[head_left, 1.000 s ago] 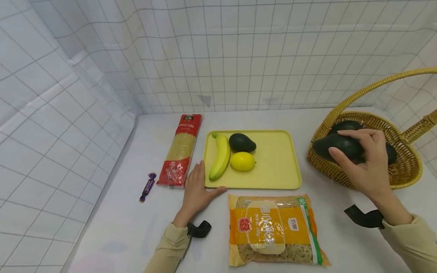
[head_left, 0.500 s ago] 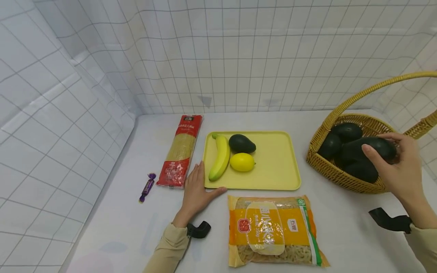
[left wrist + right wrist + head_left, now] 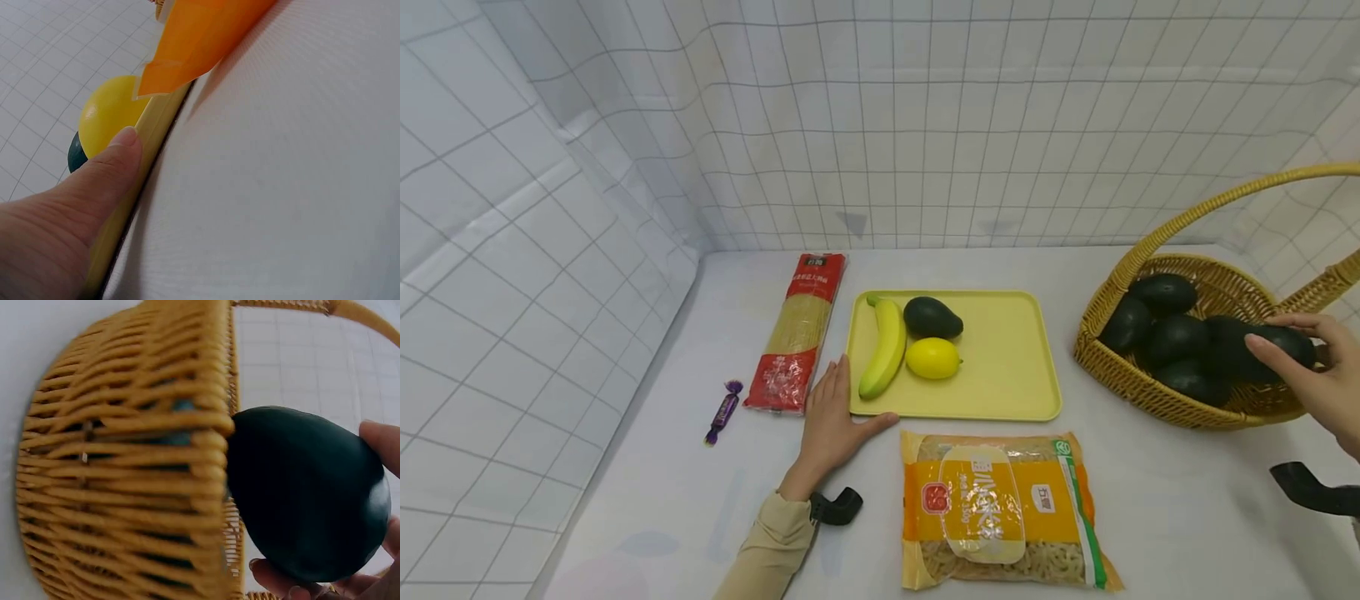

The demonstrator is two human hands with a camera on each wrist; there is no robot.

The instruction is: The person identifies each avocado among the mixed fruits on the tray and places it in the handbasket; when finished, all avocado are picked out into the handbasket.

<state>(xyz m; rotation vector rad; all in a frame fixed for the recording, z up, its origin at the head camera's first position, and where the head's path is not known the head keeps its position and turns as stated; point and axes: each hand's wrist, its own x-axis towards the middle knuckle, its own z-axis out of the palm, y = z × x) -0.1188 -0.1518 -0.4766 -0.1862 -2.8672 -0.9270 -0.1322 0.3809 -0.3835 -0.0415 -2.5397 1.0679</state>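
My right hand (image 3: 1326, 371) grips a dark green avocado (image 3: 306, 494) between thumb and fingers, over the right part of a wicker basket (image 3: 1157, 400). Several other avocados (image 3: 1177, 339) lie inside the basket. In the right wrist view, the held avocado is beside the basket's rim, its tip overlapping that edge. At the front left corner of a yellow tray (image 3: 1000, 358), my left hand (image 3: 832, 421) rests with fingers straight along the side and thumb at the front edge. The tray bears a banana (image 3: 885, 346), an avocado (image 3: 932, 317) and a lemon (image 3: 933, 358).
An orange bag of pasta (image 3: 1000, 512) lies in front of the tray. Left of the tray are a red packet of noodles (image 3: 797, 333) and a purple wrapped candy (image 3: 723, 413). The basket's tall handle (image 3: 1210, 200) arches over it. Gridded white curtains hang behind and at the left.
My right hand has moved right and slightly toward me with the avocado, from the basket's left side to its right side, uncovering the avocados inside. The left hand stays on the tray.
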